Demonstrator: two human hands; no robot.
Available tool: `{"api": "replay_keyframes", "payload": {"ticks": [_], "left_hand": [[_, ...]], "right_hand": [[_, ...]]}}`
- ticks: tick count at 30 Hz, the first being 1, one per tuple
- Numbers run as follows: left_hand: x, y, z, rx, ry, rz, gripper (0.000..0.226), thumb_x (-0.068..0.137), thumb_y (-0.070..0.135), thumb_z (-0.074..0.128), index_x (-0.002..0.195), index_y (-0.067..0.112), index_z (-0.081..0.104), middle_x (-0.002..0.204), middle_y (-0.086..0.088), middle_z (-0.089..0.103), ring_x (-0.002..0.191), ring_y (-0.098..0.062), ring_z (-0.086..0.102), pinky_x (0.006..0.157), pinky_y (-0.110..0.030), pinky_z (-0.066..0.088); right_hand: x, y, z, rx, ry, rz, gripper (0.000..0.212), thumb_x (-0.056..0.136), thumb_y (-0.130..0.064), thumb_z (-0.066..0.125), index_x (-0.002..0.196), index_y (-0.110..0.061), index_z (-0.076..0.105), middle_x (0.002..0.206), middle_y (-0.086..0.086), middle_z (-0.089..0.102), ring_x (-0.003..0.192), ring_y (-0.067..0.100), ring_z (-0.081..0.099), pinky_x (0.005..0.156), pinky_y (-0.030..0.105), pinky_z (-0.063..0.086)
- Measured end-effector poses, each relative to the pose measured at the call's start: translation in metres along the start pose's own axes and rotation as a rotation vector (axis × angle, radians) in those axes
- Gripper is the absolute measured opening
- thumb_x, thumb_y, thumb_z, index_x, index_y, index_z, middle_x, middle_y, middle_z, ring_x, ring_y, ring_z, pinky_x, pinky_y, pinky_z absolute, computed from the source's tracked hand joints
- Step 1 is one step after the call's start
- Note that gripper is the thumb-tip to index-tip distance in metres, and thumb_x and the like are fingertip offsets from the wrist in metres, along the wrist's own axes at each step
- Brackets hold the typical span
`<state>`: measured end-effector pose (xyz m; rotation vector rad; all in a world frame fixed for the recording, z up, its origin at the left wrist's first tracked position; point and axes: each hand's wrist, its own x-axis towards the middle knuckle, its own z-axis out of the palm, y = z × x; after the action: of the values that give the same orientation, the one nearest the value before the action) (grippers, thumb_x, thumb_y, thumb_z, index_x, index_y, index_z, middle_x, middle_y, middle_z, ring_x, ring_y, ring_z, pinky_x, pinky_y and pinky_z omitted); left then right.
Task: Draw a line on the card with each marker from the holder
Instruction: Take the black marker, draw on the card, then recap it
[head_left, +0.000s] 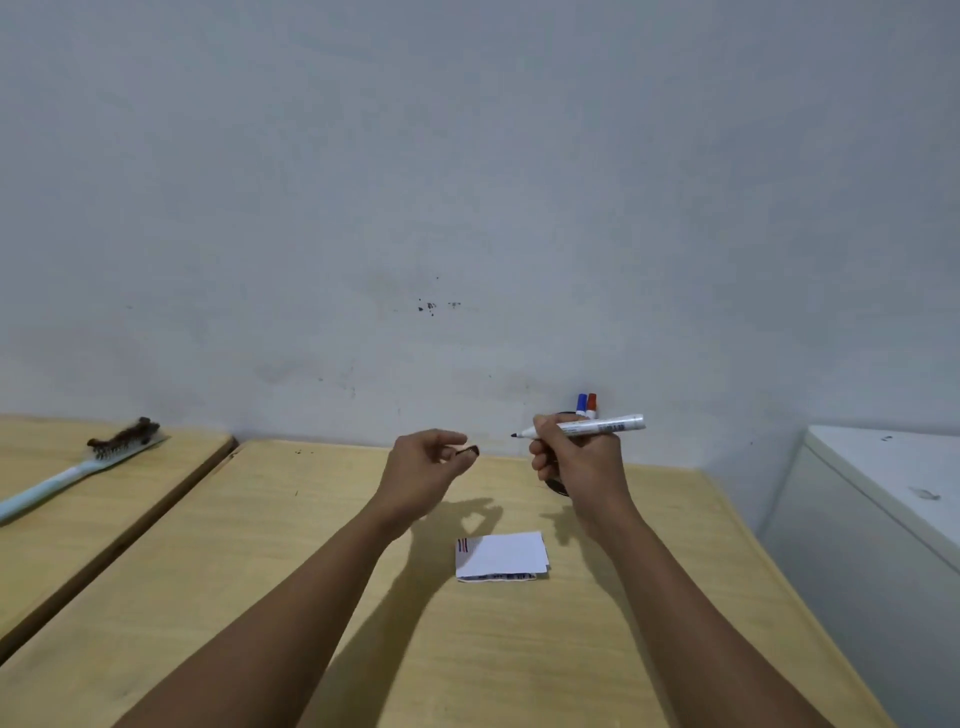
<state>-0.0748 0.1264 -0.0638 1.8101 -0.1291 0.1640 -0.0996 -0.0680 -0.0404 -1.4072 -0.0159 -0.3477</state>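
A small white card (503, 555) lies on the wooden table (291, 571), with short red and blue lines at its left edge. My right hand (576, 465) holds an uncapped white marker (597, 427) above the table, its dark tip pointing left. My left hand (423, 470) is raised to the left of it and pinches a small dark cap (469, 451). Behind my right hand a dark holder (558, 486) is mostly hidden; a blue-capped marker (581, 404) and a red-capped marker (591, 404) stick up from it.
A second wooden table (78, 499) stands to the left across a gap, with a light blue wire brush (83, 467) on it. A white cabinet (883, 499) stands to the right. A pale wall (467, 208) runs along the back.
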Motion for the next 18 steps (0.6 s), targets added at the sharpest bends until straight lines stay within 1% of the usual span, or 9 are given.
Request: {"api": "replay_keyframes", "payload": {"ticks": [1, 2, 3, 5, 9, 13, 14, 16, 18], "left_hand": [[-0.002, 0.012, 0.001, -0.087, -0.036, 0.027, 0.015, 0.083, 0.02, 0.079, 0.098, 0.016, 0.077, 0.086, 0.004, 0.075, 0.081, -0.008, 0.068, 0.071, -0.017, 0.052], [-0.004, 0.022, 0.003, -0.123, -0.068, 0.057, 0.015, 0.085, 0.014, 0.077, 0.1, 0.01, 0.077, 0.091, 0.002, 0.077, 0.083, -0.006, 0.069, 0.07, -0.011, 0.05], [-0.005, 0.032, 0.005, -0.138, -0.098, 0.081, 0.016, 0.085, 0.012, 0.077, 0.101, 0.009, 0.077, 0.095, 0.001, 0.078, 0.085, -0.004, 0.07, 0.071, -0.01, 0.05], [-0.008, 0.044, 0.011, -0.155, -0.144, 0.115, 0.017, 0.085, 0.012, 0.077, 0.102, 0.009, 0.077, 0.097, 0.0, 0.079, 0.089, -0.003, 0.071, 0.074, -0.011, 0.051], [-0.013, 0.055, 0.02, -0.191, -0.152, 0.13, 0.017, 0.085, 0.012, 0.077, 0.101, 0.011, 0.078, 0.089, 0.006, 0.078, 0.077, 0.004, 0.068, 0.07, -0.01, 0.049], [-0.016, 0.061, 0.024, -0.2, -0.183, 0.119, 0.018, 0.084, 0.013, 0.078, 0.102, 0.013, 0.078, 0.095, 0.0, 0.079, 0.084, -0.001, 0.07, 0.08, -0.02, 0.051], [-0.016, 0.063, 0.024, -0.189, -0.188, 0.12, 0.019, 0.083, 0.014, 0.078, 0.103, 0.013, 0.078, 0.097, -0.001, 0.079, 0.084, -0.002, 0.07, 0.081, -0.021, 0.052], [-0.017, 0.068, 0.024, -0.165, -0.205, 0.134, 0.021, 0.084, 0.015, 0.078, 0.105, 0.013, 0.077, 0.094, 0.0, 0.078, 0.076, 0.001, 0.067, 0.071, -0.014, 0.05], [-0.017, 0.075, 0.023, -0.113, -0.231, 0.149, 0.019, 0.087, 0.017, 0.075, 0.105, 0.014, 0.078, 0.085, 0.006, 0.076, 0.069, -0.001, 0.062, 0.062, -0.01, 0.046]], "right_hand": [[0.001, -0.004, 0.0, 0.019, 0.008, 0.0, 0.019, 0.092, -0.015, 0.07, 0.095, 0.003, 0.069, 0.067, 0.011, 0.066, 0.052, 0.017, 0.058, 0.047, 0.025, 0.048], [0.001, -0.008, 0.0, 0.036, 0.012, -0.001, 0.019, 0.092, -0.016, 0.07, 0.094, 0.002, 0.069, 0.065, 0.01, 0.065, 0.051, 0.016, 0.057, 0.047, 0.025, 0.048], [0.0, -0.011, 0.0, 0.056, 0.013, -0.002, 0.019, 0.092, -0.017, 0.07, 0.092, 0.002, 0.07, 0.064, 0.009, 0.065, 0.05, 0.015, 0.057, 0.047, 0.025, 0.047], [-0.002, -0.017, 0.0, 0.08, 0.003, 0.0, 0.021, 0.092, -0.019, 0.07, 0.085, 0.001, 0.07, 0.063, 0.009, 0.063, 0.048, 0.015, 0.055, 0.048, 0.025, 0.046], [-0.008, -0.025, -0.003, 0.027, -0.048, -0.016, 0.022, 0.093, -0.019, 0.069, 0.082, 0.0, 0.069, 0.062, 0.009, 0.062, 0.046, 0.015, 0.052, 0.046, 0.025, 0.043], [-0.01, -0.031, -0.009, 0.017, -0.086, -0.032, 0.022, 0.094, -0.018, 0.068, 0.082, 0.0, 0.07, 0.061, 0.009, 0.062, 0.046, 0.015, 0.052, 0.044, 0.024, 0.041], [-0.01, -0.033, -0.012, 0.021, -0.098, -0.033, 0.022, 0.093, -0.019, 0.069, 0.082, 0.0, 0.071, 0.061, 0.009, 0.062, 0.046, 0.015, 0.052, 0.044, 0.023, 0.041], [-0.01, -0.038, -0.016, 0.026, -0.13, -0.046, 0.023, 0.093, -0.02, 0.069, 0.08, -0.003, 0.072, 0.062, 0.009, 0.062, 0.047, 0.014, 0.052, 0.044, 0.022, 0.041], [-0.01, -0.042, -0.02, 0.005, -0.16, -0.068, 0.023, 0.093, -0.022, 0.069, 0.078, -0.005, 0.073, 0.062, 0.009, 0.062, 0.049, 0.014, 0.053, 0.045, 0.023, 0.042]]}}
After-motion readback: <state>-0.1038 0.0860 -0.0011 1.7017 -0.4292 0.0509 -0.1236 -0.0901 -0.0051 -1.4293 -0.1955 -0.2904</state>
